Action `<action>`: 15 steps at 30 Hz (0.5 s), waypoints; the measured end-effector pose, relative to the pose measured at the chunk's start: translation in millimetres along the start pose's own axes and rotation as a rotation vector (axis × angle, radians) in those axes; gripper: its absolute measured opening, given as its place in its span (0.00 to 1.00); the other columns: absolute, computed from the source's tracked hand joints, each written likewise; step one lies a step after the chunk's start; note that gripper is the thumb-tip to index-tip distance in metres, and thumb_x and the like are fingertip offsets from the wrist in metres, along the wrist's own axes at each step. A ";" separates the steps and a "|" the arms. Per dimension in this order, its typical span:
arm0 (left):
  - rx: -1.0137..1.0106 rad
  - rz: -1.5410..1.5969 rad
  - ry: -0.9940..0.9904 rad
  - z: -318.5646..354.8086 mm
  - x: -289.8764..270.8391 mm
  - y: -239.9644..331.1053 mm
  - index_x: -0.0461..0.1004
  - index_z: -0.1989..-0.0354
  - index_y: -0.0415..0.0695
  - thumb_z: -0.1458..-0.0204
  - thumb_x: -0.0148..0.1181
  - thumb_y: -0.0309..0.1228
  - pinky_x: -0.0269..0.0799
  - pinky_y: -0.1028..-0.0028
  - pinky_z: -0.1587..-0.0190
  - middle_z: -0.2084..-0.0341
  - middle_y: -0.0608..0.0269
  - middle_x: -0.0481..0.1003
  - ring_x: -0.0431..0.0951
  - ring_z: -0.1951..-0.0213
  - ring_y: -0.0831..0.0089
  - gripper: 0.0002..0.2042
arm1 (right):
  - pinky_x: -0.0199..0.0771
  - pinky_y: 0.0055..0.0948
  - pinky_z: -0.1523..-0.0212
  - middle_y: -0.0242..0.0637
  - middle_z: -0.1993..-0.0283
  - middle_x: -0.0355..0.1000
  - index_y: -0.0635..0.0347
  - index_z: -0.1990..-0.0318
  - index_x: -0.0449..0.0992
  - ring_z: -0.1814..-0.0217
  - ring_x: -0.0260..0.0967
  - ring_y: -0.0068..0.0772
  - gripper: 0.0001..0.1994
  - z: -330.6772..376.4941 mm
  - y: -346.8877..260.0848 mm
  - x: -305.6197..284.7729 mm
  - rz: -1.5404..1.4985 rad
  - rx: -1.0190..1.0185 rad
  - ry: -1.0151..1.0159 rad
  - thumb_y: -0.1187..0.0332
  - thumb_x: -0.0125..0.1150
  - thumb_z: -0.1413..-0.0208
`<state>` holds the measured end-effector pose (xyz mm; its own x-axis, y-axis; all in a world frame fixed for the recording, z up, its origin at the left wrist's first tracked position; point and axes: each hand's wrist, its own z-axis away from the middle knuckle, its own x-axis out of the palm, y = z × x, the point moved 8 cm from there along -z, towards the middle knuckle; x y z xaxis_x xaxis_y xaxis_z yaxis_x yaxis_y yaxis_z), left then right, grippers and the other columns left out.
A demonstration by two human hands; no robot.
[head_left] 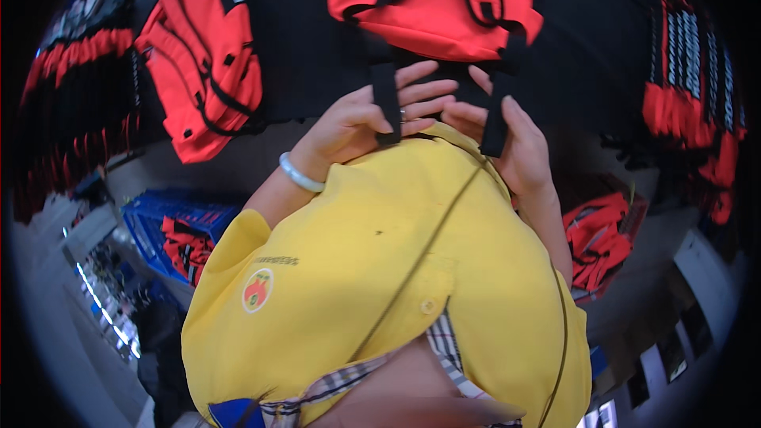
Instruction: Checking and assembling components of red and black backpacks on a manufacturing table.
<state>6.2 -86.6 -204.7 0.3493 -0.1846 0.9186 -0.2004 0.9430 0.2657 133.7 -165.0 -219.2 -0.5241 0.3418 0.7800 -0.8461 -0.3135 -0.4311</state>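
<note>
A red backpack (440, 20) lies on the black table in front of me, its shoulder straps facing up. Two black webbing straps run from its near edge toward my body. My left hand (349, 123) has the left webbing strap (386, 99) between its thumb and palm, the other fingers stretched out behind it. The right webbing strap (495, 115) is pinched in my right hand (523, 139), with fingertips reaching past it on the inner side. Both strap ends hang close to my yellow shirt.
Another red backpack (206, 63) lies at the table's left. Stacks of red and black pieces stand at far left (75, 103) and far right (690, 71). Below the table edge, a blue crate (151, 226) and a reddish bin (640, 210) hold red pieces.
</note>
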 end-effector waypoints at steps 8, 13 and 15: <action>0.078 -0.053 0.020 11.1 -4.8 13.7 0.49 0.32 0.34 0.55 0.43 0.16 0.60 0.65 0.35 0.34 0.46 0.55 0.58 0.33 0.53 0.35 | 0.47 0.34 0.30 0.45 0.36 0.64 0.69 0.39 0.66 0.31 0.55 0.36 0.25 -19.7 -4.3 26.9 0.498 -0.168 0.009 0.60 0.32 0.32; 0.032 0.072 0.090 8.6 -20.9 6.6 0.48 0.33 0.31 0.38 0.41 0.33 0.65 0.66 0.37 0.37 0.39 0.58 0.60 0.34 0.52 0.28 | 0.43 0.32 0.30 0.45 0.32 0.57 0.71 0.39 0.65 0.27 0.47 0.33 0.24 -29.4 0.1 24.8 0.677 -0.261 0.033 0.61 0.34 0.31; 0.020 0.150 0.105 10.1 -21.3 3.3 0.48 0.33 0.33 0.33 0.35 0.41 0.70 0.67 0.40 0.39 0.36 0.61 0.63 0.36 0.52 0.27 | 0.44 0.32 0.30 0.44 0.32 0.59 0.71 0.38 0.64 0.28 0.50 0.33 0.24 -33.0 2.1 20.9 0.674 -0.215 0.039 0.60 0.34 0.31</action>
<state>-11.2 -82.3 -220.4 0.4071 -0.0116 0.9133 -0.2754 0.9518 0.1348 117.7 -129.3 -218.8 -0.9402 0.1680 0.2964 -0.3343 -0.2873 -0.8976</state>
